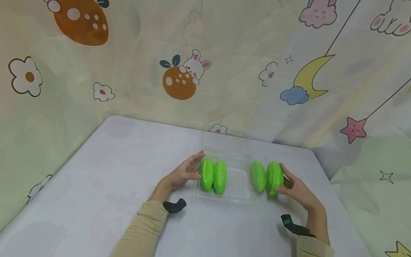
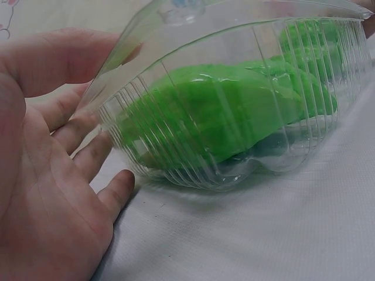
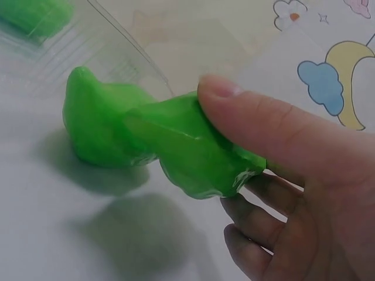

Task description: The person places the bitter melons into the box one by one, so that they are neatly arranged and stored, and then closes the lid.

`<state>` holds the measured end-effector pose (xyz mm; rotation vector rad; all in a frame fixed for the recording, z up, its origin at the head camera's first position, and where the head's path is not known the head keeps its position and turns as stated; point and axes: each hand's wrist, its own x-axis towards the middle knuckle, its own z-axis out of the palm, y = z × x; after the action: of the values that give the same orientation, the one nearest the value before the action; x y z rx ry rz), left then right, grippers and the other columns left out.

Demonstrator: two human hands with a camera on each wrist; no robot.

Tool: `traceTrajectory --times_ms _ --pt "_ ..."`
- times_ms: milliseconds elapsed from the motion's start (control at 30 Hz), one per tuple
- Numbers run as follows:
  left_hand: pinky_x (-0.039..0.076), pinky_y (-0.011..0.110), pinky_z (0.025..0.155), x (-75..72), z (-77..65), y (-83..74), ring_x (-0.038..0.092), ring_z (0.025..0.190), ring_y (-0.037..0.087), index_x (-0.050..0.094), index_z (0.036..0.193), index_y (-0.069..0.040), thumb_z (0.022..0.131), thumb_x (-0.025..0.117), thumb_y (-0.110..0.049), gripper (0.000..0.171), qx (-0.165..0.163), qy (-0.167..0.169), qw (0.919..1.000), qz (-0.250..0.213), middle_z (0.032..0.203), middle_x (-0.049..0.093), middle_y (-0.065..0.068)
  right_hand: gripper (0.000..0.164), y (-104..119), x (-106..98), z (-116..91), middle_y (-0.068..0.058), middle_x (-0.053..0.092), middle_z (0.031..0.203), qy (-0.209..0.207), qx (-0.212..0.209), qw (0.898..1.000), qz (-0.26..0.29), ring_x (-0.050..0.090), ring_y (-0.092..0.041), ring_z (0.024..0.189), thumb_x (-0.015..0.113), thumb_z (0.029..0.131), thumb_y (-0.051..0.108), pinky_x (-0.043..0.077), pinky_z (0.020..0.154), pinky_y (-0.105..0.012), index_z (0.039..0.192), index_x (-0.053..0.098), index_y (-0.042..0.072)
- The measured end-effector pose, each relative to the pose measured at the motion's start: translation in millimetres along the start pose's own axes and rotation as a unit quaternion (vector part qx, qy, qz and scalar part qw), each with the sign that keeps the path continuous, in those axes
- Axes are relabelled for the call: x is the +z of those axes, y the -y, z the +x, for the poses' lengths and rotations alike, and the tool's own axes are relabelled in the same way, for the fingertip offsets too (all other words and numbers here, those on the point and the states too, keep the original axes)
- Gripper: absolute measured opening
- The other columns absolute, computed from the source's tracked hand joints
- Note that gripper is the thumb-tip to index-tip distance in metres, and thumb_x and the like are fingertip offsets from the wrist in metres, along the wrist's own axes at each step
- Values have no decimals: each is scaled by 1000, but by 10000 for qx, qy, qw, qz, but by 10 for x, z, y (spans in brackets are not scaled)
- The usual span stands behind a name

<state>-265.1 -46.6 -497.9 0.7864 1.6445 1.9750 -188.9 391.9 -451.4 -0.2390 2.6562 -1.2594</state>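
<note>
Two bright green bitter melons with bumpy skins lie side by side in the left part of a clear plastic box. My left hand is at the box's left side with its fingers spread; in the left wrist view its fingertips are at the ribbed wall. My right hand pinches another bitter melon between thumb and fingers. Its shadow in the right wrist view shows it raised off the table. One more bitter melon is just left of it, by the box's right edge.
The box's clear lid is folded open toward the back of the white table. A patterned cloth hangs behind the table's back edge. Black wrist mounts sit on both forearms.
</note>
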Motion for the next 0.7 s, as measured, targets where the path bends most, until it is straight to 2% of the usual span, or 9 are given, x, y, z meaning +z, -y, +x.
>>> traceTrajectory --times_ms 300,567,700 --pt "1 40 122 -7 5 8 -1 149 19 20 151 -12 80 63 -3 83 35 7 10000 -17 162 2 0 93 77 0 10 -14 7 160 -122 56 9999 -44 25 -43 139 67 88 25 28 106 -63 152 0 32" --pt "3 38 122 -2 11 16 2 149 15 22 150 -16 81 63 -3 82 -77 -65 9999 4 161 4 -4 94 131 8 31 -12 7 160 -193 -107 9997 -141 25 -43 139 67 88 23 31 105 -63 153 0 24" --pt "3 39 122 1 9 6 2 149 17 22 150 -15 80 64 -5 83 -86 -77 9999 13 162 4 -4 94 176 19 42 -11 7 160 -250 -163 9993 -206 27 -43 139 68 87 24 34 104 -62 153 1 27"
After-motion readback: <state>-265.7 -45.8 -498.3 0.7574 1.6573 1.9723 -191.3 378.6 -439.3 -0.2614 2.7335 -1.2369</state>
